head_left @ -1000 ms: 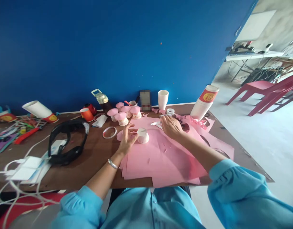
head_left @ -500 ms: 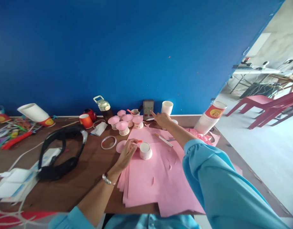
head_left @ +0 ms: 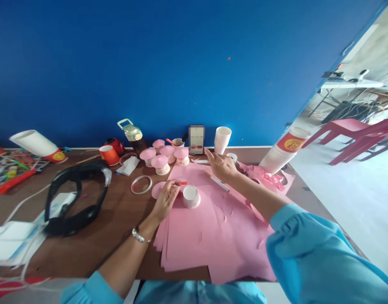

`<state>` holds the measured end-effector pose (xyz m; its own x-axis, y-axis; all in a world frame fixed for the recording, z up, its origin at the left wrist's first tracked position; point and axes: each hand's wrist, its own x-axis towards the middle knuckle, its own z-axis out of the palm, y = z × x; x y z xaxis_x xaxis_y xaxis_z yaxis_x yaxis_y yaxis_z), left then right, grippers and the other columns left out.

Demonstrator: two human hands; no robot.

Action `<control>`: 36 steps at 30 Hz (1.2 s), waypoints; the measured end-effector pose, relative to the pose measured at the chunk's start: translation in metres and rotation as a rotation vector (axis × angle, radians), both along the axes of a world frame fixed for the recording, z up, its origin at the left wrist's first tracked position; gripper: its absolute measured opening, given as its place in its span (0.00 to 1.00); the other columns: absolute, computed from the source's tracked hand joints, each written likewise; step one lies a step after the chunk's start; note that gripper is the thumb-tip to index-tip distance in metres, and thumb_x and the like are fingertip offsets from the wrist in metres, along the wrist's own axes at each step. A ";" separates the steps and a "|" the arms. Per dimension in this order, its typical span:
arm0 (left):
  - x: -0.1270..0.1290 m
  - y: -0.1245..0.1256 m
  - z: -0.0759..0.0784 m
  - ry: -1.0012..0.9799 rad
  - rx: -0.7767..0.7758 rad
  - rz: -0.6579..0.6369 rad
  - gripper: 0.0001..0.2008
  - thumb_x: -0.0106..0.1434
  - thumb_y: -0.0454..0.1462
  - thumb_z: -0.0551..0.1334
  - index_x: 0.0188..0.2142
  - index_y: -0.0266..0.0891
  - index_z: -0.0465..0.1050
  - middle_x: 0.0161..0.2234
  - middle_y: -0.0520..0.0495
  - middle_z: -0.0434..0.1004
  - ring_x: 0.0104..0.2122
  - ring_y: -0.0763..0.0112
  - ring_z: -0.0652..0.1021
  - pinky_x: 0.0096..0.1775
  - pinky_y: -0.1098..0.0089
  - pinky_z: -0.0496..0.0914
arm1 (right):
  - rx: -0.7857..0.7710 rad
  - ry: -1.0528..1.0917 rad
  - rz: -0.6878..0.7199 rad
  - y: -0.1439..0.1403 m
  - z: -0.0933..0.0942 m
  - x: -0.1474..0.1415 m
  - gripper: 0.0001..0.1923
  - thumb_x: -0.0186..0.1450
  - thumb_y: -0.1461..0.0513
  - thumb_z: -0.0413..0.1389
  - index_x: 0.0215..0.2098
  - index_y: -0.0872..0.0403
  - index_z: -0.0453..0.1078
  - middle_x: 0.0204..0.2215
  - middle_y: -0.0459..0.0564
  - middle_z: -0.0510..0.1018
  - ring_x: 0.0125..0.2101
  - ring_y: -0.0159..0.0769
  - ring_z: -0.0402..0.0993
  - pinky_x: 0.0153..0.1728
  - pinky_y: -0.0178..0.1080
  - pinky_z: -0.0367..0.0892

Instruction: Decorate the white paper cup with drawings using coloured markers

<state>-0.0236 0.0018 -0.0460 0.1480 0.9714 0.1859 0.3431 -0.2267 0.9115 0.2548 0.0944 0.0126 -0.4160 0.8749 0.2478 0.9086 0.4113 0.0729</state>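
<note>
Pink paper (head_left: 209,228) stack lower centre on desk (head_left: 111,228). L hand (head_left: 165,198) pinched on small orange cap (head_left: 183,183), touching paper cup (head_left: 191,196) just to its right; cup upright, looks empty. Pen (head_left: 217,182) lies diagonal, centre frame, just below R hand (head_left: 222,165). R hand's nearer, fingers spread, holding nothing. Beyond: pink-topped cups (head_left: 164,156), white cup (head_left: 222,139) upper centre.

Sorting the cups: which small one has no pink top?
The cup on the pink paper by the left hand; its white top is bare, unlike the four pink-topped cups behind.
</note>
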 end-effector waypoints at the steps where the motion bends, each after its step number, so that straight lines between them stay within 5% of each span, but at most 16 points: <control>1: 0.000 0.000 0.000 0.001 0.023 0.011 0.25 0.73 0.58 0.56 0.50 0.41 0.72 0.43 0.42 0.81 0.40 0.60 0.81 0.45 0.59 0.76 | 0.023 0.036 0.015 -0.015 -0.001 0.005 0.29 0.76 0.69 0.42 0.73 0.61 0.59 0.49 0.65 0.83 0.41 0.46 0.81 0.36 0.41 0.68; 4: -0.001 -0.002 0.001 0.029 0.070 0.046 0.21 0.74 0.55 0.57 0.48 0.41 0.74 0.43 0.42 0.82 0.42 0.61 0.81 0.47 0.61 0.75 | 0.047 0.107 0.149 -0.072 -0.009 0.018 0.19 0.75 0.68 0.46 0.61 0.57 0.70 0.37 0.53 0.84 0.33 0.37 0.78 0.32 0.36 0.64; 8: 0.000 -0.003 0.004 0.099 0.109 0.056 0.15 0.74 0.49 0.59 0.46 0.41 0.75 0.42 0.44 0.82 0.39 0.65 0.81 0.45 0.63 0.76 | 0.175 0.206 0.737 -0.144 -0.031 0.020 0.11 0.76 0.68 0.47 0.49 0.57 0.71 0.27 0.45 0.75 0.25 0.35 0.66 0.26 0.38 0.59; 11: 0.000 0.000 0.003 0.120 0.154 0.066 0.11 0.73 0.45 0.61 0.45 0.40 0.75 0.42 0.45 0.83 0.37 0.66 0.81 0.44 0.65 0.76 | 0.145 0.218 0.838 -0.172 -0.045 0.014 0.12 0.77 0.67 0.47 0.48 0.57 0.72 0.36 0.52 0.81 0.33 0.36 0.74 0.31 0.39 0.65; 14: 0.001 0.004 0.002 0.140 0.181 0.075 0.09 0.72 0.43 0.63 0.44 0.40 0.76 0.41 0.45 0.84 0.36 0.67 0.81 0.42 0.66 0.77 | 0.123 0.226 0.805 -0.178 -0.053 0.010 0.12 0.76 0.69 0.48 0.51 0.59 0.73 0.43 0.56 0.83 0.40 0.39 0.77 0.37 0.40 0.70; 21: 0.002 0.004 0.007 0.025 0.172 0.067 0.14 0.73 0.47 0.63 0.47 0.40 0.78 0.43 0.43 0.84 0.40 0.65 0.83 0.44 0.66 0.77 | 0.126 0.267 0.715 -0.173 -0.055 0.004 0.10 0.77 0.69 0.50 0.49 0.60 0.74 0.41 0.55 0.82 0.39 0.39 0.77 0.37 0.40 0.69; 29: -0.001 0.007 -0.008 -0.077 0.086 -0.212 0.43 0.63 0.59 0.69 0.69 0.39 0.64 0.66 0.30 0.73 0.64 0.45 0.77 0.64 0.48 0.72 | 0.168 0.183 0.665 -0.166 -0.064 -0.012 0.12 0.79 0.67 0.47 0.48 0.57 0.73 0.45 0.56 0.83 0.40 0.37 0.76 0.38 0.40 0.69; 33: 0.002 0.011 -0.011 0.104 0.173 -0.234 0.51 0.57 0.49 0.77 0.72 0.37 0.57 0.71 0.27 0.67 0.70 0.40 0.70 0.70 0.41 0.65 | 0.151 0.138 0.743 -0.160 -0.064 -0.015 0.14 0.80 0.67 0.45 0.49 0.56 0.73 0.47 0.57 0.82 0.41 0.37 0.76 0.40 0.40 0.70; 36: 0.004 0.011 -0.010 0.121 0.172 -0.224 0.43 0.61 0.44 0.74 0.70 0.36 0.60 0.68 0.28 0.72 0.68 0.44 0.74 0.69 0.44 0.67 | 0.142 0.158 0.722 -0.158 -0.063 -0.014 0.13 0.79 0.67 0.46 0.50 0.56 0.72 0.46 0.57 0.82 0.41 0.37 0.77 0.41 0.40 0.71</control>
<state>-0.0194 0.0129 -0.0555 0.3863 0.8678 0.3126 0.3712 -0.4565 0.8086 0.2413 -0.0637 -0.0505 -0.8241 0.3538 0.4424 0.4210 0.9051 0.0603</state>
